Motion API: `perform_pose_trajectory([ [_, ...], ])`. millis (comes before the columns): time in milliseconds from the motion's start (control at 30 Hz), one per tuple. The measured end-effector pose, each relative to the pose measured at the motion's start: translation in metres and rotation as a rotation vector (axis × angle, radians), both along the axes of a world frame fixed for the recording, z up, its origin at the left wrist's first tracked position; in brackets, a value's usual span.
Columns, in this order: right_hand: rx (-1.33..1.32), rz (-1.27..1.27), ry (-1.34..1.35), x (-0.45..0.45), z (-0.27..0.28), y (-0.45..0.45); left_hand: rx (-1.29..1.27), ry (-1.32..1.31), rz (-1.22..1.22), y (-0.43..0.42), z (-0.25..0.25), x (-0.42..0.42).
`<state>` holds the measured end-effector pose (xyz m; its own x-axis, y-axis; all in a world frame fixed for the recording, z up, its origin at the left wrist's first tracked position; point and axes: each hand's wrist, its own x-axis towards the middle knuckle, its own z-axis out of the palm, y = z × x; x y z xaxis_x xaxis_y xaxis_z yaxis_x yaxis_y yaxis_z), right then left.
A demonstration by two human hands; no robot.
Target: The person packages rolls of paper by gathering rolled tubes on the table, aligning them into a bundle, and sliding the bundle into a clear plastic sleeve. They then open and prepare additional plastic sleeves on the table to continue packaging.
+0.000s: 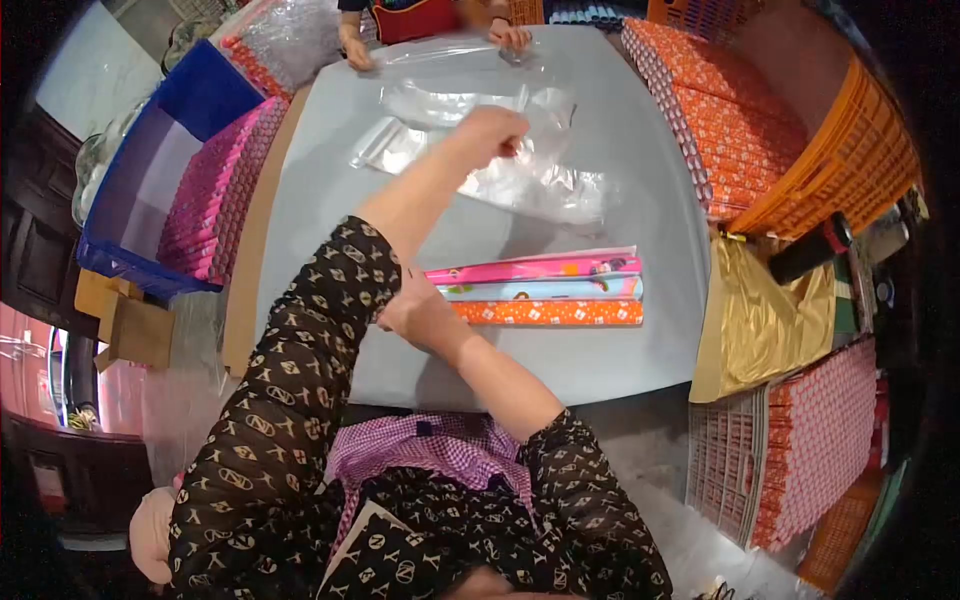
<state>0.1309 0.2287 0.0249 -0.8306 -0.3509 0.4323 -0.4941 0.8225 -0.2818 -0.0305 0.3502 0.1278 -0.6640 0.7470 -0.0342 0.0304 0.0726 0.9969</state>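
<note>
My left hand [490,135] reaches forward over a loose pile of clear plastic bags [570,195] on the grey table [650,350]. Its fingers are curled in a pinch at the plastic. My right hand [425,315] crosses under the left forearm and closes around the left ends of wrapping paper rolls. Side by side lie a pink roll [540,270], a light blue roll [560,289] and an orange roll with white prints [560,313]. The left forearm and sleeve hide part of the right hand's fingers.
Across the table, a co-worker's hands [510,37] handle clear plastic. A blue crate [150,265] of pink rolls stands left. Orange rolls [700,110] are stacked at right beside an orange basket [850,150]. Below are gold sheeting [770,340] and a white crate [725,460].
</note>
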Motion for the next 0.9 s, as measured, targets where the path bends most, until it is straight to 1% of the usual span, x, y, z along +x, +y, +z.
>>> perform_pose_trajectory([
  [33,-0.005,0.0,-0.004,0.004,0.007,0.001,-0.005,-0.004,0.0,-0.005,0.005,-0.007],
  [100,-0.012,-0.053,0.021,0.01,0.017,0.006,0.02,-0.201,0.028,-0.014,0.02,-0.019],
  [133,0.012,-0.07,0.107,0.004,0.008,0.003,0.003,-0.184,0.089,-0.018,0.025,-0.021],
  [233,-0.008,-0.076,0.107,0.002,0.005,0.002,-0.064,-0.151,0.057,-0.029,0.039,-0.025],
  [267,-0.008,-0.078,0.108,0.002,0.005,0.002,-0.005,-0.122,0.054,-0.033,0.039,-0.023],
  [300,-0.008,-0.074,0.105,0.002,0.005,0.002,-0.004,-0.12,0.051,-0.031,0.038,-0.024],
  [367,-0.006,-0.076,0.103,0.002,0.004,0.002,-0.142,-0.011,0.069,-0.027,0.038,-0.025],
  [400,-0.022,-0.079,0.129,0.002,0.002,0.001,-0.142,-0.013,0.064,-0.025,0.04,-0.02],
  [467,-0.037,-0.087,0.153,0.003,0.002,0.001,-0.294,0.256,0.057,-0.02,0.048,-0.003],
  [533,-0.098,-0.064,0.178,0.006,0.006,0.003,-0.255,0.21,0.054,-0.011,0.047,0.007],
  [600,-0.083,-0.075,0.192,0.004,0.003,0.003,-0.218,0.164,0.051,-0.002,0.044,0.01],
  [667,-0.069,-0.08,0.205,0.003,-0.001,0.002,0.008,-0.014,0.016,0.004,0.04,0.008],
  [767,-0.096,-0.055,0.183,0.003,0.0,0.003,-0.024,0.018,-0.002,0.004,0.043,0.002],
  [900,-0.033,-0.076,0.147,0.002,0.002,0.001,-0.041,0.047,0.056,-0.011,0.051,-0.013],
])
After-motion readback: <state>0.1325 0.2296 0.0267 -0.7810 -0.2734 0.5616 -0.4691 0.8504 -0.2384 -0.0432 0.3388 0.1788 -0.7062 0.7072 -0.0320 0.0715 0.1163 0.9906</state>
